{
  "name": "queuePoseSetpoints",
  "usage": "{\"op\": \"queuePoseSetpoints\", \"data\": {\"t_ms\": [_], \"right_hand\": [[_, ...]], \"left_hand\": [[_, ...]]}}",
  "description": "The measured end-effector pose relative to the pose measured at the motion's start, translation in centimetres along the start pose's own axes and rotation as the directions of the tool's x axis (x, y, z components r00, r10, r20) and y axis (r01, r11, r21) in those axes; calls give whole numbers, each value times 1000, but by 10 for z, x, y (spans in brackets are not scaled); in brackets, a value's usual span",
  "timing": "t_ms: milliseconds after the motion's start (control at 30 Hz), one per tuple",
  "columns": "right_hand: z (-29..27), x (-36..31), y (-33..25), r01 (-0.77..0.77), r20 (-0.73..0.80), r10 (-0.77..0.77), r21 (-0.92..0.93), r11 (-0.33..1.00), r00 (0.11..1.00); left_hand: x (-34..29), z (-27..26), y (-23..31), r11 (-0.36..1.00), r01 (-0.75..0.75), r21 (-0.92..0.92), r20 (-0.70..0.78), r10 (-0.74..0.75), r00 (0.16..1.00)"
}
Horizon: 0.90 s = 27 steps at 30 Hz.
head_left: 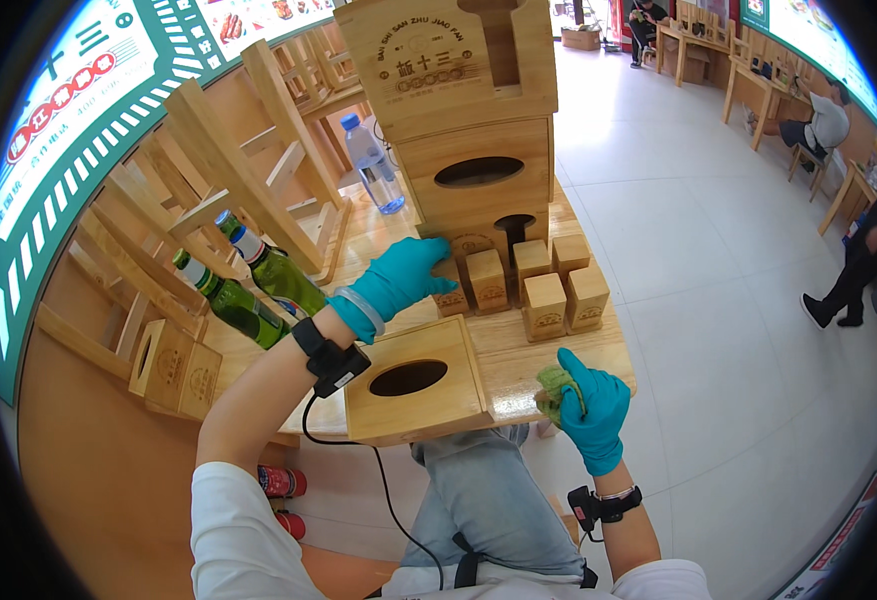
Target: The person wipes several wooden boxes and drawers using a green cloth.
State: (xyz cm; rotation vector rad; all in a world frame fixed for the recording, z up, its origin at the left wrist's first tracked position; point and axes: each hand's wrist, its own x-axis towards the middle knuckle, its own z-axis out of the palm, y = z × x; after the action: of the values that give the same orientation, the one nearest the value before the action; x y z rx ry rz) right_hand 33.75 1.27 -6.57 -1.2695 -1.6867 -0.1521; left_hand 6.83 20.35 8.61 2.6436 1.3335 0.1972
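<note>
Head view shows your left hand (403, 275), teal-gloved, stretched toward twelve o'clock, fingers spread and resting on a small wooden cube (448, 292) at the worktop (518, 350) centre. Your right hand (590, 405) at five o'clock is clenched around a green cloth (553, 385) at the worktop edge. Two green bottles (258, 285) with pale neck labels lie at nine o'clock; a teal wall sign (78, 110) curves at ten o'clock.

Pale glossy floor tiles (698, 250) run off to the right of the wooden table (518, 350), catching plenty of daylight. Left of it, light wooden chairs (228, 170) are stacked up against a green-and-white wall sign (68, 120). Well beyond the table, more wooden tables and chairs (748, 80) line the far wall.
</note>
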Motion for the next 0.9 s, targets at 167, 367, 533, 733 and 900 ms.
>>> {"op": "queuePoseSetpoints", "data": {"t_ms": [167,367,533,733,900], "right_hand": [[-2,-1,0,-1,6,1,-13,1000,1000],[1,-1,1,16,-8,-17,-23,1000,1000],[2,-3,1,-16,21,17,-19,1000,1000],[-3,4,-6,-14,11,14,9,1000,1000],[-1,-3,-3,-14,56,14,1,1000,998]], "left_hand": [[1,5,-3,999,-25,-33,-35,24,999],[-1,11,-5,998,-46,-50,-100,41,994],[-5,14,-1,995,-12,-100,-133,-1,991],[-4,26,-6,968,-75,-238,-197,28,980],[-22,30,-25,959,-169,-227,-324,90,942]]}}
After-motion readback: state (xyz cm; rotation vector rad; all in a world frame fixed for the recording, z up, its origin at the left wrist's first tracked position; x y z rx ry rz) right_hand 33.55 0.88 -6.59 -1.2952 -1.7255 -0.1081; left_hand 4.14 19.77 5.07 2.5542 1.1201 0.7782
